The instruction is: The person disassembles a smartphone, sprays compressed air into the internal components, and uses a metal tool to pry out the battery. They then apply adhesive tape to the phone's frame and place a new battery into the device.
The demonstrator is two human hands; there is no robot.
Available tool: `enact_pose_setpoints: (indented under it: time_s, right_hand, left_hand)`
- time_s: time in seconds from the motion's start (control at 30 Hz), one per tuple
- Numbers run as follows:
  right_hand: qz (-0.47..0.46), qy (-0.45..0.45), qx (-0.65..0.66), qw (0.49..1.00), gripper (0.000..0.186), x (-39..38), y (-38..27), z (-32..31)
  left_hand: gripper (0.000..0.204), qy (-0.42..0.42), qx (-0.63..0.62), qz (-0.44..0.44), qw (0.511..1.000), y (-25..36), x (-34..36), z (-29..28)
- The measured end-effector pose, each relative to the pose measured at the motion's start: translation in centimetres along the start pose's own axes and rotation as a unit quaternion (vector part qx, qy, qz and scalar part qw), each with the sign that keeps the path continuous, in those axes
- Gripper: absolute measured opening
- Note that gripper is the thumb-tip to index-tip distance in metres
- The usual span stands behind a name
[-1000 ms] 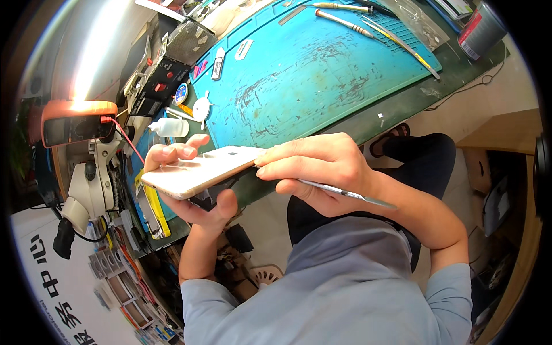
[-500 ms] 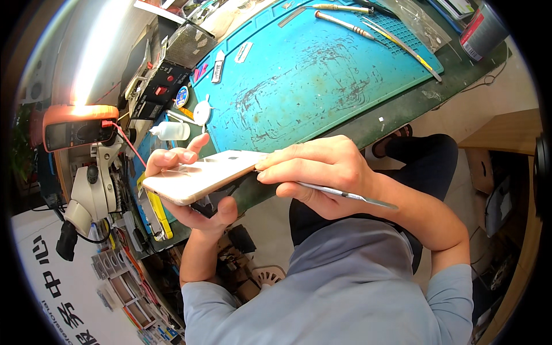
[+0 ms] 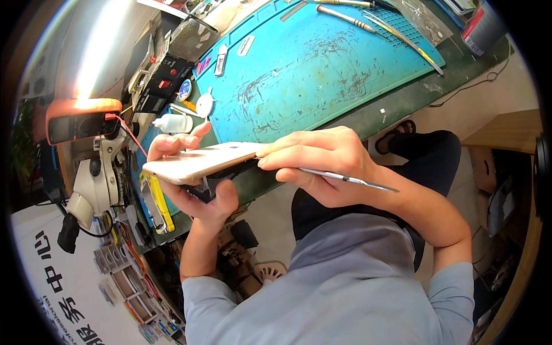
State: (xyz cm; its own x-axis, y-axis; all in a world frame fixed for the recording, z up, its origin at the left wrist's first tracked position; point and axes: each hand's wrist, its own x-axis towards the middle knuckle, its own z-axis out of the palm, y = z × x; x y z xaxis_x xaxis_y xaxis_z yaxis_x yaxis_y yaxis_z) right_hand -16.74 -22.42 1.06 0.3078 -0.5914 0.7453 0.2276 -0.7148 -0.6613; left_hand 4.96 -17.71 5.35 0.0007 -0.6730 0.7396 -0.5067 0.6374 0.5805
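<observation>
My left hand (image 3: pixel 208 206) is wrapped round a smartphone (image 3: pixel 204 158) with a pale gold back and edge, fingers at its far left side and thumb below. The phone tilts with its back upward, held in the air over the bench's front edge. My right hand (image 3: pixel 330 164) closes on a slim metal pry tool (image 3: pixel 349 179), whose flat end sticks out toward my wrist. Its index and middle fingertips meet the phone's right-hand edge. The tool's other end is hidden by my fingers. Dark parts show under the phone, but I cannot make them out.
A blue work mat (image 3: pixel 287 86) covers the bench. Screwdrivers (image 3: pixel 345 18) and tweezers (image 3: pixel 411 46) lie at its far right, near a can (image 3: pixel 483 29). Leftward are a white squeeze bottle (image 3: pixel 174 123), an orange multimeter (image 3: pixel 83 122), a microscope (image 3: pixel 95 187) and a yellow-framed item (image 3: pixel 155 201).
The phone has tipped, so its back shows as a thinner slice. Both hands have risen slightly in the picture, keeping their holds, and the view has shifted a little.
</observation>
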Motion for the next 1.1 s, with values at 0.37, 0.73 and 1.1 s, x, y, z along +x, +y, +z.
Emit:
enact_pose_setpoints:
  time_s: [0.37,0.73,1.1]
  right_hand:
    - [-0.040,0.026,-0.077,0.996,0.017,-0.4,0.0,0.9]
    - [0.076,-0.029,0.026,0.996,0.013,0.8,-0.6,-0.2]
    - [0.098,-0.045,0.043,0.993,0.013,1.3,-0.6,-0.7]
  left_hand:
    - [0.075,-0.012,0.086,-0.064,0.994,3.2,0.2,1.2]
    - [0.069,-0.045,0.061,-0.119,0.990,3.8,0.4,0.0]
    - [0.049,-0.044,0.005,-0.088,0.995,3.1,0.4,-0.4]
